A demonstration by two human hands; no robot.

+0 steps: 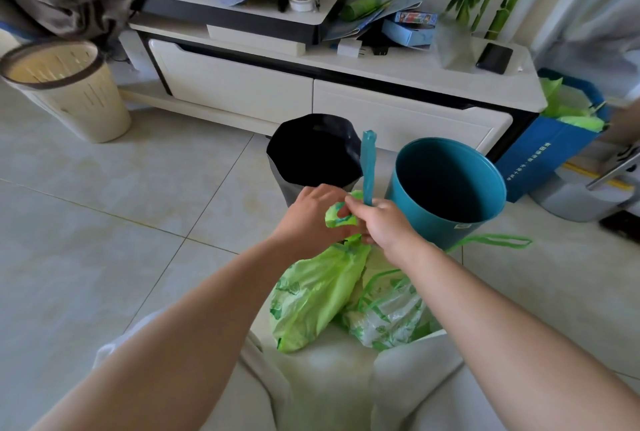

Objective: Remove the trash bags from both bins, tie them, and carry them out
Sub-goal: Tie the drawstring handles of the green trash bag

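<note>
A green trash bag (313,295) hangs below my two hands in front of my lap. My left hand (310,217) pinches a twisted green loop at the bag's neck. My right hand (381,221) grips a teal-green handle strip (368,167) that stands straight up from the knot. A second bag (388,319), clear with green print, lies beside it on the floor, its green drawstring (495,240) trailing right. Behind stand a grey bin (315,153) with a dark inside and a teal bin (446,184), both without liners.
A white TV cabinet (311,84) runs across the back. A cream slatted basket (69,91) stands at the left on the tiled floor. A blue paper bag (540,157) with green stuffing leans at the right, next to a grey appliance (585,195).
</note>
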